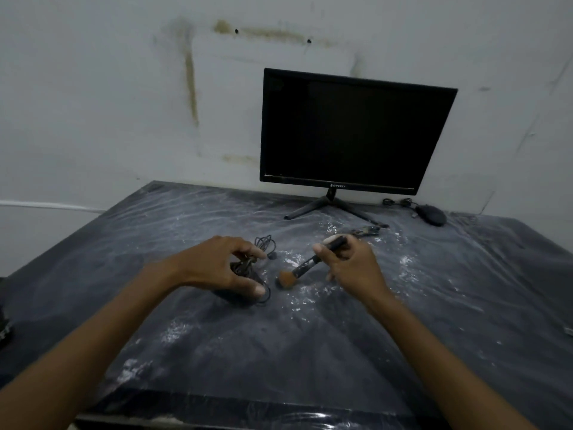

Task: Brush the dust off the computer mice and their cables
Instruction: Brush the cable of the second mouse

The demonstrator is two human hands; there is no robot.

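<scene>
My left hand point(217, 265) curls over a black mouse point(238, 294) with its bundled cable point(265, 243), which shows past my fingers; most of the mouse is hidden under my palm. My right hand point(350, 265) grips a black-handled brush point(313, 260) whose tan bristles point(286, 279) point down-left onto the table just right of the mouse. A second black mouse point(431, 214) with a coiled cable point(398, 202) lies at the back right, beside the monitor stand.
A dark monitor point(353, 131) on a stand rises at the back against a stained wall. The table point(310, 352) is covered in plastic sheet with white dust patches. A small metal object point(366, 231) lies behind my right hand.
</scene>
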